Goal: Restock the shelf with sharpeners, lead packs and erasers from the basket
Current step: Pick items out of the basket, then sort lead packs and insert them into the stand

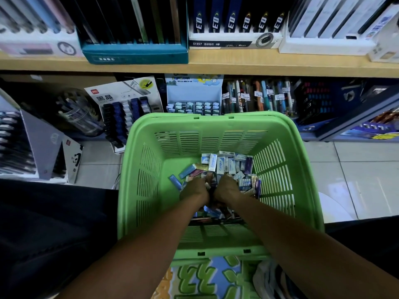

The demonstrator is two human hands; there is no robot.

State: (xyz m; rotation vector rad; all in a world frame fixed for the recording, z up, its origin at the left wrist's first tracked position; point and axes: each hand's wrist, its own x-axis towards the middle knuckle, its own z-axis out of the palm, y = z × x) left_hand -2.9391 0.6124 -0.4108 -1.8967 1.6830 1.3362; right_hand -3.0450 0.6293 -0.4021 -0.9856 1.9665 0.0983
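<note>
Both arms reaching down into a green slotted basket [218,126], set on the floor in front of a wooden shelf [216,63]. Left hand [195,189] and right hand [226,187] side by side, nearly touching, buried knuckles-up in a heap of small boxed erasers [212,162] and slim packs filling the far right part of the basket floor. Fingers curled down into the heap; whether either hand actually grips anything cannot be told. One blue pack [176,181] lying apart near the left wall of the basket. On the shelf top, rows of lead packs [235,20] upright in display boxes. Below the shelf edge, a tilted lead display [125,108], an eraser display box [194,98], pens [259,96].
</note>
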